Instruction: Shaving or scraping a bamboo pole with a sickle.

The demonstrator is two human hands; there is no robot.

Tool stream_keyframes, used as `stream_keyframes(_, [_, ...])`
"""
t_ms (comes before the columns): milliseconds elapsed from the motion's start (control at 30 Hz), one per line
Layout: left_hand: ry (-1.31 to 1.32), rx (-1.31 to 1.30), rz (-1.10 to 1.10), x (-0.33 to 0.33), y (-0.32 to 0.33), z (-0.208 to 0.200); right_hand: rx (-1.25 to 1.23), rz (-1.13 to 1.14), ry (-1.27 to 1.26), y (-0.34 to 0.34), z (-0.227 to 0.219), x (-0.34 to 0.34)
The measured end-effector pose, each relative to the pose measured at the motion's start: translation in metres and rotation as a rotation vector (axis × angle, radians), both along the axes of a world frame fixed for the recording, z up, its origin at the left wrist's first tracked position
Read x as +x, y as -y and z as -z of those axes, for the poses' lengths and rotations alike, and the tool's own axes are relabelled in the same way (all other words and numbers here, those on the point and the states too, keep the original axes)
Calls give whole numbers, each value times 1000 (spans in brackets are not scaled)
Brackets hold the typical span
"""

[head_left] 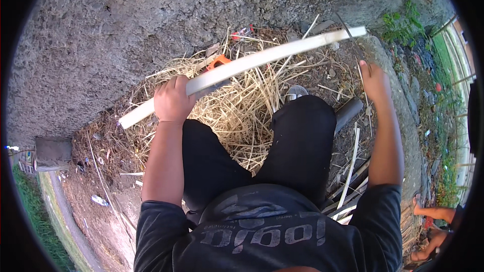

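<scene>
Probably light and springy, that pale strip (272, 56) suits the left hand (172, 99) clamped near one end; the right hand (376, 83) grips a blade (355, 48).

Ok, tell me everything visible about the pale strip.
The pale strip is long and flat, like split bamboo or wood. It slants up rightward over the shavings, looking slightly bowed, perhaps from the lens. The left hand grips it near its lower end; a dark blade crosses near its upper end, contact unclear.

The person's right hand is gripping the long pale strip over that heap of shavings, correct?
Not quite: it is the left hand that is gripping the long pale strip over that heap of shavings, as the head view shows.
</scene>
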State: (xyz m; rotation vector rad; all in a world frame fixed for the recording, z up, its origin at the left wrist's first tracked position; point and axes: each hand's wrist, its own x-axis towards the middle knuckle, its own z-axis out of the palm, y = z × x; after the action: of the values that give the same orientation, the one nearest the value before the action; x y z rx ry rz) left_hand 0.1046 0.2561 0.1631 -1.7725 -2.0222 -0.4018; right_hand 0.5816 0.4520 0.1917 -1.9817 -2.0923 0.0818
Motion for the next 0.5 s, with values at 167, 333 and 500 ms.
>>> stream_keyframes(167, [107,30,-91,7,-3,2,150,-437,-293,68,-17,-82])
stream_keyframes(333, [163,78,-37,9,-7,7,284,-581,-108,53,4,-80])
stream_keyframes(500, [86,100,-33,-9,4,9,235,-32,-137,-13,28,-2])
